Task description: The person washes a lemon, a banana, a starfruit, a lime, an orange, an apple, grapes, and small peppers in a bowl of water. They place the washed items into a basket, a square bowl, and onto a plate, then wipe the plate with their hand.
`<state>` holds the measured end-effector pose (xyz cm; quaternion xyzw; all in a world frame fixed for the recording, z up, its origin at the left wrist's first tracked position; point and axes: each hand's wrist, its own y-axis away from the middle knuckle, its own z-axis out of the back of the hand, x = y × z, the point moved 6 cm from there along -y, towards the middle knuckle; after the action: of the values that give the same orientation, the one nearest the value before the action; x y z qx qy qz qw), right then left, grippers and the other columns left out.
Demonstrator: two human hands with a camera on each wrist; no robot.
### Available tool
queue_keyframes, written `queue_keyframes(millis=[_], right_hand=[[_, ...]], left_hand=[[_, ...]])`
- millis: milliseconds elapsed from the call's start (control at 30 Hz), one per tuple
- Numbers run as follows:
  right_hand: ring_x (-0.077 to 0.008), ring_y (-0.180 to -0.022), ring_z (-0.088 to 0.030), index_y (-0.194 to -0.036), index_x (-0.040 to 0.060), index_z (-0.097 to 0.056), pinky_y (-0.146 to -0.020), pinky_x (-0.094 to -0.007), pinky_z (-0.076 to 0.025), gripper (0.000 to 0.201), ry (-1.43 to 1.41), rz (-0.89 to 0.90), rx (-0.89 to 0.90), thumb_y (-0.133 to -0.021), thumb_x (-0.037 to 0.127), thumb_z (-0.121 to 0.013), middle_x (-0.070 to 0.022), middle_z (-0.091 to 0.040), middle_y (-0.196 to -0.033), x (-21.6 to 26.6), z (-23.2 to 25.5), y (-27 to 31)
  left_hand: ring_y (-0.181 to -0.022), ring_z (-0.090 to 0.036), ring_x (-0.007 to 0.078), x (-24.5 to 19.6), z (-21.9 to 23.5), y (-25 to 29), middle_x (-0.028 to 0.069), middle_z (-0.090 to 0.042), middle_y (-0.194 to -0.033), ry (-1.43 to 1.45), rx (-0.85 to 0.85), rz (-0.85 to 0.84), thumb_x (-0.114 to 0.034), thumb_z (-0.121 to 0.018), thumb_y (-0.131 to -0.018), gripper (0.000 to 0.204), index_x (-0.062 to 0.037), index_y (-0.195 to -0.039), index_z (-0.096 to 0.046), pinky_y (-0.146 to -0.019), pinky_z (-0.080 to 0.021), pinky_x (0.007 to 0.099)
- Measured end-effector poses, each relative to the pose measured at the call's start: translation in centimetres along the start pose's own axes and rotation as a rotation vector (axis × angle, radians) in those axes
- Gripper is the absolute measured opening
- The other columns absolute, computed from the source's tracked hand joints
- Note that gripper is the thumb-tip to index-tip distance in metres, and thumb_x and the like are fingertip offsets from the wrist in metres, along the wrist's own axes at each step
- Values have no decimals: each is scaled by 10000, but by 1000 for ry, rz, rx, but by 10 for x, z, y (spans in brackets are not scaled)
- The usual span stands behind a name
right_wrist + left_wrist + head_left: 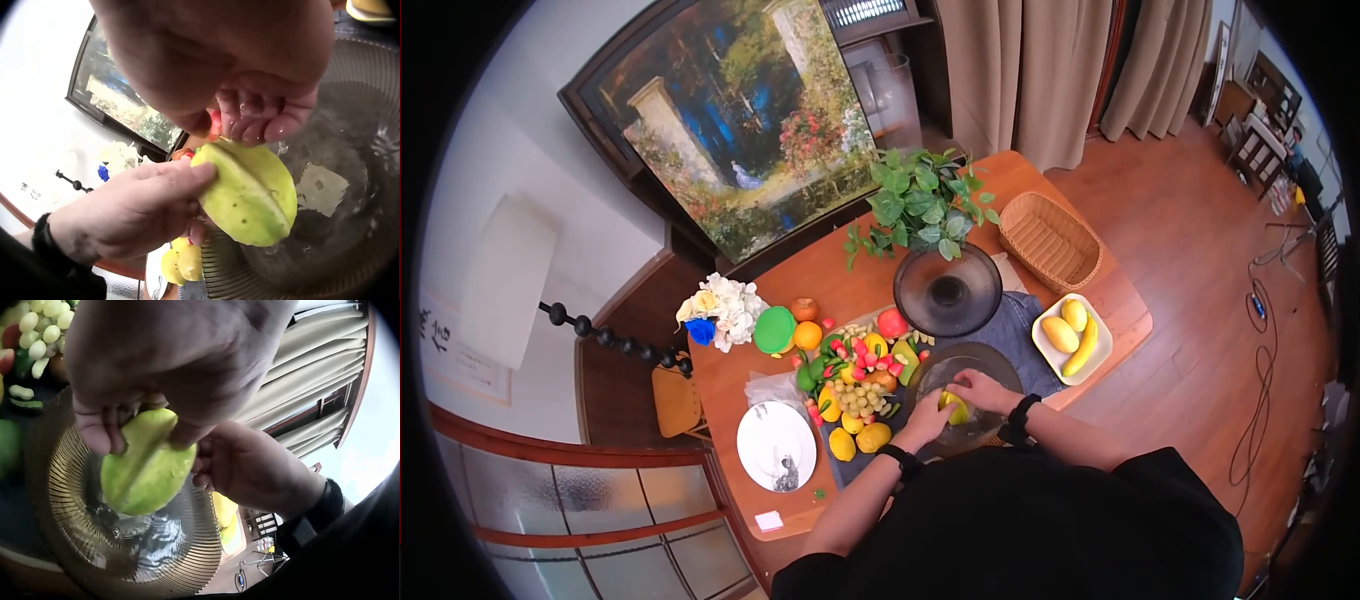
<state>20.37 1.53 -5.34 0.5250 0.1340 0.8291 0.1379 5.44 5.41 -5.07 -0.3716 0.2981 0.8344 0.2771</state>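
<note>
A yellow-green star fruit [147, 472] is held over a ribbed glass bowl [69, 481] with water in it. The left hand [131, 209] pinches the fruit [247, 194] between thumb and fingers. Wet, bent fingers of the right hand [250, 75] lie at the fruit's upper edge; in the left wrist view the right hand [250, 462] is beside it, its fingertips partly hidden. In the head view the left hand [922, 420] and right hand [988, 390] meet above the bowl [1000, 365].
Left of the bowl lie grapes [862, 398], lemons [873, 437] and other produce, with a white plate [760, 440] farther left. A dark glass dish [915, 290] and plant [920, 200] stand behind. At right are a wicker basket [1050, 240] and a tray [1100, 358] of yellow fruit.
</note>
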Motion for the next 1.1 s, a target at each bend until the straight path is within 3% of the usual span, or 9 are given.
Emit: queue_keyframes(millis=[133,300,400,667,800,867,900,1033,1100], right_hand=[[-284,-918,-664,-1269,49,-557,-769,-395,-544,633,-475,-423,236,-928,581,-512,-151,-650,-1068,21,-7,25],[-287,-937,-655,-1323,62,-514,-788,-398,-558,697,-723,-444,402,-949,640,-408,-161,-619,-1137,16,-22,18],[-290,-943,-656,-1351,68,-490,-764,-402,-559,676,-690,-436,485,-966,615,-395,-161,-609,-1161,-4,-30,15],[-232,-809,-701,-1035,-3,-680,-720,-362,-556,422,368,-76,-182,-940,375,-516,-118,-696,-897,-56,21,-17],[-198,-702,-689,-931,-32,-673,-690,-326,-562,378,525,-60,-139,-947,314,-524,-112,-685,-754,-65,14,-19],[-192,-789,-691,-1015,-2,-677,-736,-306,-566,319,-480,-372,137,-953,274,-530,-85,-694,-895,-56,-1,-8],[-192,-789,-691,-1015,-2,-677,-736,-306,-566,319,-480,-371,137,-953,274,-530,-85,-694,-895,-37,4,-2],[-184,-807,-684,-1032,20,-672,-758,-308,-566,299,-601,-201,367,-955,283,-553,-88,-694,-905,11,-5,13],[-182,-795,-693,-1035,39,-671,-723,-318,-571,325,190,240,-14,-958,333,-555,-100,-695,-921,33,15,14]], left_hand=[[-1085,-615,369,-32,23,9,218,-636,-1137,108,-26,-14,-201,-692,-855,546,2,-1319,-491,-916,-483,431],[-1098,-609,395,-41,34,13,247,-626,-1159,-14,-168,-268,-299,-748,-810,702,35,-1340,-432,-917,-492,426],[-1102,-601,421,-28,31,17,273,-617,-1160,-57,-28,84,-354,-747,-810,692,47,-1291,-452,-914,-490,439],[-986,-628,473,8,6,23,360,-617,-1010,-60,37,260,-418,-710,-830,734,89,-1184,-314,-840,-506,471],[-958,-627,498,5,6,23,380,-612,-969,-111,64,292,-383,-684,-846,694,91,-1169,-293,-832,-509,484],[-968,-630,486,10,5,22,360,-622,-972,-123,46,344,-355,-670,-841,652,74,-1181,-317,-834,-507,493],[-968,-630,486,13,5,20,360,-622,-972,-124,45,343,-355,-670,-841,652,74,-1181,-317,-834,-507,493],[-976,-629,473,8,1,21,322,-636,-1003,-106,68,243,-336,-665,-823,565,10,-1176,-392,-842,-502,495],[-982,-624,478,-1,5,19,309,-639,-1025,-102,82,245,-329,-668,-811,527,-14,-1160,-429,-854,-501,494]])
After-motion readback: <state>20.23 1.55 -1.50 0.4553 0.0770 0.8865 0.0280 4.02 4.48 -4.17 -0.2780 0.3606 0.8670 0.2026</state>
